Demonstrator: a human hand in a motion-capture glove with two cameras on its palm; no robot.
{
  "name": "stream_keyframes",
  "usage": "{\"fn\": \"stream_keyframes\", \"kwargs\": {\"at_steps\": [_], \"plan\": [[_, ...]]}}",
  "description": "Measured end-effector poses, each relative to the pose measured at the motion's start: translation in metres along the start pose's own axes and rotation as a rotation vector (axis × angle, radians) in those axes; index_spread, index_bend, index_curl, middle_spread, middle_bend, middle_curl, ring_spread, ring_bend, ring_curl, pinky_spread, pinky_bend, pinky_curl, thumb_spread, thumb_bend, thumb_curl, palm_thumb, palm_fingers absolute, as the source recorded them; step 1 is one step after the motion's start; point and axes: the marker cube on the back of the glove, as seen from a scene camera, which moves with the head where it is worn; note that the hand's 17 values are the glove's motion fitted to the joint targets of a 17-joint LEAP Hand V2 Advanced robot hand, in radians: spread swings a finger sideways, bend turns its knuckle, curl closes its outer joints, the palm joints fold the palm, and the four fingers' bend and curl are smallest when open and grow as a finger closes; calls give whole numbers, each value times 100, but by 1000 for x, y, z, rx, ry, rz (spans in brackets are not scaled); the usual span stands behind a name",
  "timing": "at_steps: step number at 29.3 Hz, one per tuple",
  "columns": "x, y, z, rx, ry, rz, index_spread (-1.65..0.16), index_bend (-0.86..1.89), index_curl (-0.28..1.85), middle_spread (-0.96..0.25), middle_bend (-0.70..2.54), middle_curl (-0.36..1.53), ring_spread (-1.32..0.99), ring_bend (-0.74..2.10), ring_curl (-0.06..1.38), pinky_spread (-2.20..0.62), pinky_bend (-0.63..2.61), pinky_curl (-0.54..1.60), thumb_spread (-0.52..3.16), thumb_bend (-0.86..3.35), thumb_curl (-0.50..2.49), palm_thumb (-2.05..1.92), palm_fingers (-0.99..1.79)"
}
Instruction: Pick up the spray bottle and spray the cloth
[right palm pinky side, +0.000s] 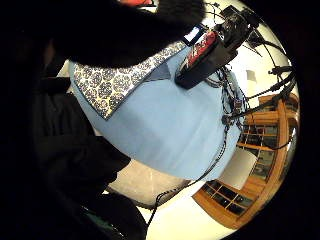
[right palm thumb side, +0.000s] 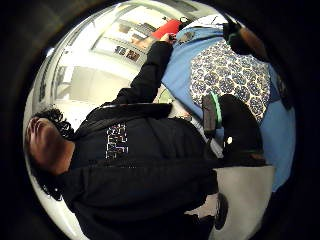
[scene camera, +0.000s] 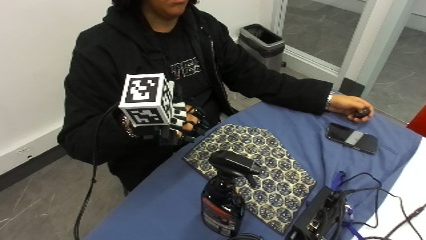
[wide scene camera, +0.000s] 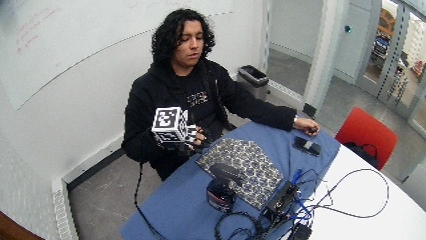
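Item 1. Spray bottle (scene camera: 223, 202): dark body, black trigger head, red-and-white label; stands upright on the blue table cover (scene camera: 166, 200) at the near edge, just beside the near corner of the cloth. Nothing touches it.

Item 2. Black box with cables (scene camera: 321, 216): on the cover right beside the bottle, at the cloth's near edge.

Item 3. Patterned cloth (scene camera: 256, 165): navy with pale floral medallions; lies flat on the cover, between the bottle and the seated person.

Item 4. Gloved right hand (scene camera: 183, 125): raised in the air above the table's edge, over the far corner of the cloth, well apart from the bottle. It holds nothing. Whether the fingers are spread or curled cannot be told.

Item 5. Black phone (scene camera: 351, 138): flat on the cover beyond the cloth.

Item 6. Bare left hand (scene camera: 349, 107): rests on the far part of the cover near the phone, fingers round a small dark object.

Item 7. Waste bin (scene camera: 265, 42): on the floor behind the person.
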Motion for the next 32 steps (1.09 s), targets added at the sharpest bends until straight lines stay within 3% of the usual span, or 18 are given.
{"fn": "stream_keyframes", "kwargs": {"at_steps": [12,32], "plan": [[0,-1,5,-22,-7,10,-28,22,24,-2,30,21,-3,32,20,20,20,18,100,42,18,60,64],[84,11,-52,-139,91,204,-30,17,31,-3,30,31,-4,30,27,23,16,22,128,35,27,63,69]]}}
